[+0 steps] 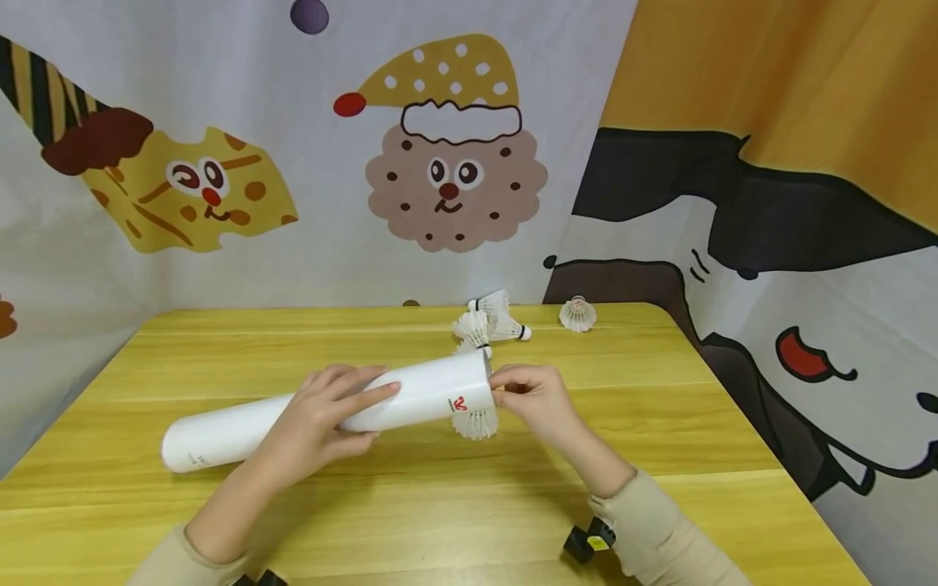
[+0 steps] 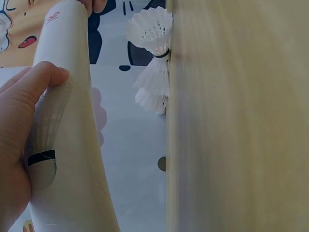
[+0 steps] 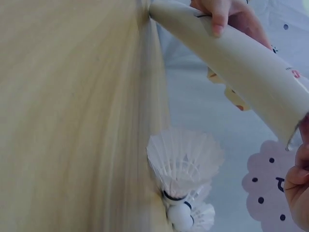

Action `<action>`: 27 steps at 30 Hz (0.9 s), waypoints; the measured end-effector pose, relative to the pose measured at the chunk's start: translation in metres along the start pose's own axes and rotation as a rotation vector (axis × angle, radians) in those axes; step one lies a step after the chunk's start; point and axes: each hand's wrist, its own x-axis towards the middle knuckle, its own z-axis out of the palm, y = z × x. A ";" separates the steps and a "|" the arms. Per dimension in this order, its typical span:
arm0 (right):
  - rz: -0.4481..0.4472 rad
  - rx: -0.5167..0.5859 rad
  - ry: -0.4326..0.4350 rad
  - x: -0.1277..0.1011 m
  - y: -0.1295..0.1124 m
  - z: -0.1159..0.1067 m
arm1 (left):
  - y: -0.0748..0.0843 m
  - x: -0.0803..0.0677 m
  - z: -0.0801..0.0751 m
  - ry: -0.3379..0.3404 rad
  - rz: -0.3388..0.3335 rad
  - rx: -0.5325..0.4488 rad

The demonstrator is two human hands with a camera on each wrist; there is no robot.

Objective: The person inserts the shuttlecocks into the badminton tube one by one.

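A long white tube (image 1: 410,399) lies slanted over the yellow wooden table (image 1: 440,505), its right end raised. My left hand (image 1: 330,415) grips the tube around its middle. In the left wrist view a shuttlecock (image 2: 43,145) shows faintly through the tube wall (image 2: 82,121) under my left hand (image 2: 19,125). My right hand (image 1: 523,395) has its fingers curled at the rim of the tube's open right end; in the right wrist view my right hand (image 3: 297,181) is only at the frame edge. A white shuttlecock (image 1: 475,423) sits just under that end.
Several loose white shuttlecocks (image 1: 487,321) lie at the table's far edge, one more (image 1: 577,314) to their right. In the right wrist view shuttlecocks (image 3: 183,162) lie on the table below the tube (image 3: 241,58). Cartoon-print cloth walls (image 1: 454,163) enclose the back and sides.
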 end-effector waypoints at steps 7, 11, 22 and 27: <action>0.011 -0.062 0.090 0.002 0.004 -0.015 | -0.001 0.000 -0.002 -0.001 -0.003 0.006; 0.062 -0.139 0.203 0.006 0.011 -0.026 | -0.002 0.000 -0.001 0.000 -0.002 0.006; 0.124 -0.262 0.430 0.013 0.022 -0.062 | -0.002 -0.001 -0.001 -0.004 -0.010 -0.001; 0.204 -0.281 0.559 0.015 0.055 -0.083 | 0.000 0.000 -0.002 -0.010 -0.017 -0.006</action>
